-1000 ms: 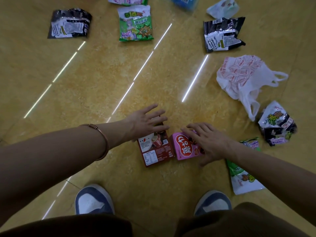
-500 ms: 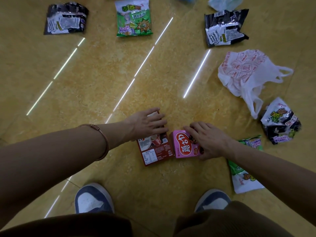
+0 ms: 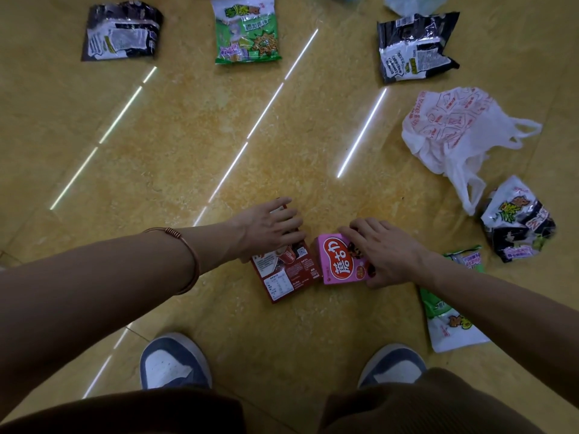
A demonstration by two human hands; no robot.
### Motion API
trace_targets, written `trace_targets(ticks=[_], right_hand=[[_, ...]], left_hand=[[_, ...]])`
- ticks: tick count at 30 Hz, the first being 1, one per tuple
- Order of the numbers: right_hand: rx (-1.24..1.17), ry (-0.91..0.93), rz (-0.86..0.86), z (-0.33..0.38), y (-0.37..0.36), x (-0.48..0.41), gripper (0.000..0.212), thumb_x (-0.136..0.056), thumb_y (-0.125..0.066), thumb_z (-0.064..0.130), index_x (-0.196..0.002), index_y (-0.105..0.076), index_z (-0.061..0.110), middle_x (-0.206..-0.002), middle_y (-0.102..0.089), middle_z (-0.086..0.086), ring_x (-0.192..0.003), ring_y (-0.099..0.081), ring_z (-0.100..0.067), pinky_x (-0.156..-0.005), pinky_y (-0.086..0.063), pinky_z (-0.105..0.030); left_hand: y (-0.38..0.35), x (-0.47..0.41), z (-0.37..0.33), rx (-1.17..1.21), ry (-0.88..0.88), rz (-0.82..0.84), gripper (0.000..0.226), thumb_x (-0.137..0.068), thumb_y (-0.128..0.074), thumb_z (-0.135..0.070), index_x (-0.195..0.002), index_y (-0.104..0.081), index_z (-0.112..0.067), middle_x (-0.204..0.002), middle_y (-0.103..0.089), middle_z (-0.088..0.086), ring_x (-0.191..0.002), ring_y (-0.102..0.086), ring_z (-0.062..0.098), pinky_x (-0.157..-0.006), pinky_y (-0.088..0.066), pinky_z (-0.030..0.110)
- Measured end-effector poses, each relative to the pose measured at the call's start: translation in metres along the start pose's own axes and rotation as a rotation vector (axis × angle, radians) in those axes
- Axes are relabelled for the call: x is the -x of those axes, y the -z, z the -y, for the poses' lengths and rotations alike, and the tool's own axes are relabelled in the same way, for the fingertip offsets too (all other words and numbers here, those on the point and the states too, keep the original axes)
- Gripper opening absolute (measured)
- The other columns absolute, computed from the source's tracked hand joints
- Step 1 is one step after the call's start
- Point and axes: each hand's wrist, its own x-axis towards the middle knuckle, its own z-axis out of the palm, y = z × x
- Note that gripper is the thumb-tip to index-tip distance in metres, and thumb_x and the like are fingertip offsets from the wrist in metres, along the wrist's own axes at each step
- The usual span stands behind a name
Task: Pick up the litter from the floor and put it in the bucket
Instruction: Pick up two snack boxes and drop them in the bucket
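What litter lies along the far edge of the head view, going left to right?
Crumpled black wrapper → green snack bag → black bag with white label.

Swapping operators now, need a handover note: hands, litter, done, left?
Left hand: lies over the far end of the red box; grip unclear.
Right hand: fingers curled round the pink box.
Both boxes sit side by side on the floor.
Bucket: not in view.
Done: nothing lifted yet.
Left: both boxes, left black wrapper, right black wrapper, green wrapper, white bag, black-and-white wrapper, green-and-white wrapper.
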Motion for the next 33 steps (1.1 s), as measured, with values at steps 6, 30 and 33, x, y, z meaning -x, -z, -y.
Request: trace_targets(ticks=[6,30,33], right_hand=[[0.021,-0.023,-0.039,-0.007,0.003,-0.002,0.107,-0.071,-0.063,0.063,-0.149,-0.006,0.017,-0.144,-0.026,-0.006,-0.129,-0.030,-0.022,-0.110,-0.028,-0.033],[0.001,-0.009,-0.053,-0.009,0.004,-0.006,0.105,-0.074,-0.062,0.059,-0.150,-0.005,0.015,-0.143,-0.027,-0.008,-0.129,-0.029,-0.023,-0.109,-0.029,-0.036],[-0.005,-0.012,-0.054,-0.009,0.003,-0.006,0.105,-0.074,-0.062,0.060,-0.150,-0.004,0.015,-0.144,-0.026,-0.007,-0.130,-0.028,-0.023,-0.111,-0.028,-0.035]], left_hand=[[-0.008,0.006,0.002,0.085,0.064,-0.001,0.116,-0.065,-0.075,-0.053,-0.144,-0.003,-0.009,-0.145,-0.021,0.018,-0.130,-0.027,0.035,-0.116,-0.012,0.049],[-0.014,0.009,0.014,0.173,0.167,-0.030,0.107,-0.058,-0.073,-0.060,-0.136,-0.021,-0.007,-0.127,-0.036,0.009,-0.109,-0.042,0.026,-0.098,-0.037,0.040],[-0.015,0.009,0.014,0.183,0.172,-0.038,0.107,-0.059,-0.073,-0.060,-0.136,-0.021,-0.007,-0.128,-0.036,0.009,-0.109,-0.041,0.025,-0.099,-0.036,0.039]])
